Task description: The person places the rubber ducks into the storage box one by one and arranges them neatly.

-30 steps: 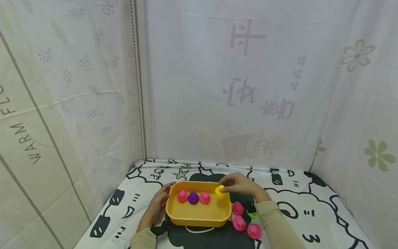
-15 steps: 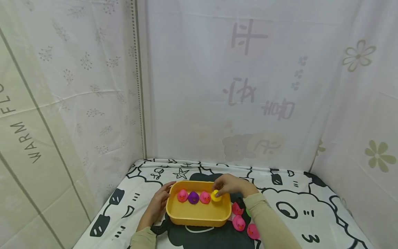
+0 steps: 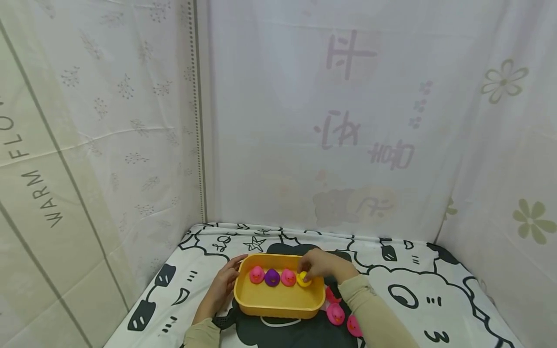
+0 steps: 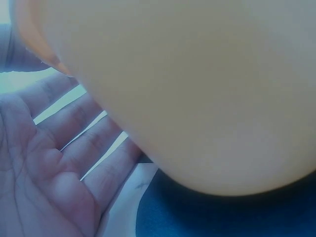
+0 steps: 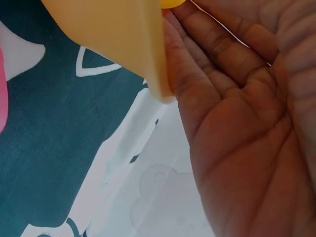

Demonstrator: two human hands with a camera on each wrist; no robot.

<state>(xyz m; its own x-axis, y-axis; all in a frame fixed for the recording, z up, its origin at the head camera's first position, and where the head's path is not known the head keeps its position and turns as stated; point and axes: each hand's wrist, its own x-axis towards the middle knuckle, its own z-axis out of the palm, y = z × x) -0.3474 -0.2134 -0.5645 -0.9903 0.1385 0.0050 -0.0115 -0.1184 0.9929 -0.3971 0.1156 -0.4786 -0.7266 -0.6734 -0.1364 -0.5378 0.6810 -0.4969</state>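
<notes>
A yellow tray (image 3: 278, 310) holds a row of small rubber ducks: a pink duck (image 3: 256, 274), a purple duck (image 3: 272, 278) and another pink duck (image 3: 288, 277). At the row's right end, my right hand (image 3: 324, 267) pinches a yellow duck (image 3: 302, 280) down inside the tray. The right wrist view shows this palm (image 5: 242, 133) beside the tray's outer wall, with only a sliver of the yellow duck in sight. My left hand (image 3: 222, 286) rests against the tray's left side; in the left wrist view its extended fingers (image 4: 79, 123) touch the outer wall, their tips hidden.
Several pink ducks (image 3: 335, 314) lie right of the tray, partly covered by the right forearm. A black and white patterned cloth (image 3: 417, 295) covers the surface. Pale printed curtains (image 3: 270, 121) enclose the back and both sides.
My right hand has carried the yellow duck left and lowered it beside the right-hand pink duck in the row. The left hand has stayed at the tray's side.
</notes>
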